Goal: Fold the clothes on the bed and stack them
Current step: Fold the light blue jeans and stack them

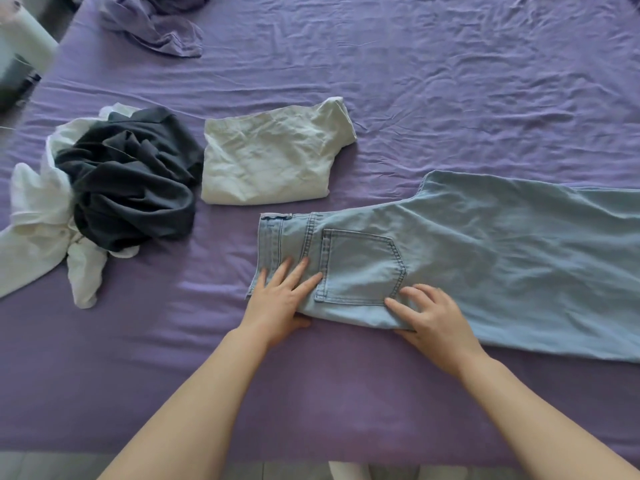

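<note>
Light blue jeans [485,258] lie folded lengthwise on the purple bed [415,98], waistband to the left, legs running off the right edge of view, a back pocket facing up. My left hand [280,299] lies flat on the waistband corner, fingers straight and spread. My right hand [433,313] rests on the jeans' near edge just right of the pocket, fingers lightly bent, thumb at the fabric edge. A folded white garment [270,157] sits beyond the jeans. To the left is a crumpled heap: a dark grey garment [131,181] on top of a white one [38,220].
A crumpled lilac garment [152,26] lies at the far left of the bed. A white object [27,39] stands off the bed's left corner. The bed's near edge runs along the bottom, with floor below.
</note>
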{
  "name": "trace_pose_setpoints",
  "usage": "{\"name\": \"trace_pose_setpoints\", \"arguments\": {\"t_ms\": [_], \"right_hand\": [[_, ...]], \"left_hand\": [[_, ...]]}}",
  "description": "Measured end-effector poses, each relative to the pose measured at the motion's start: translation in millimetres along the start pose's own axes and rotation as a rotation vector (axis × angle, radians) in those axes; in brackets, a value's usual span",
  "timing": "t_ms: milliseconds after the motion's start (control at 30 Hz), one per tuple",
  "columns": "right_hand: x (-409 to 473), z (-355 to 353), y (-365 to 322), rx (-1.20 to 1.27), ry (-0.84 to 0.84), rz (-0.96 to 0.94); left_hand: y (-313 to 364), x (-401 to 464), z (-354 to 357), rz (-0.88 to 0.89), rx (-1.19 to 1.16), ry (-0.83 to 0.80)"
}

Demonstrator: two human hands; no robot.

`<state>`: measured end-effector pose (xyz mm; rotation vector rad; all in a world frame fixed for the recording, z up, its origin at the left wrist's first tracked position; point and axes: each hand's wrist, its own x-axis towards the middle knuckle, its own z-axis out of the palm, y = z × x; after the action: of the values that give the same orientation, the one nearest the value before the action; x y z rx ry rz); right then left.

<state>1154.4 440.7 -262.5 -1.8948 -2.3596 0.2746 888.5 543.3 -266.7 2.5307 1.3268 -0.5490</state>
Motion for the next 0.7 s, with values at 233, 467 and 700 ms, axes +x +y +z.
{"name": "trace_pose_setpoints", "arguments": {"t_ms": [233,467,700], "right_hand": [[7.7,-7.5,2.2,0.166,-0.108,0.04],[-6.8,-10.2,-1.5,0.386,-0.286,0.196],[-5.5,11.8,-5.6,0.173,-0.177,0.28]], "left_hand": [[-6.5,-0.3,-25.9,0.257,0.168,0.262],[-8.9,-24.0,-28.0,0.168,0.127,-0.139],[55.0,-5.0,8.5,-0.016,-0.07,0.103]]}}
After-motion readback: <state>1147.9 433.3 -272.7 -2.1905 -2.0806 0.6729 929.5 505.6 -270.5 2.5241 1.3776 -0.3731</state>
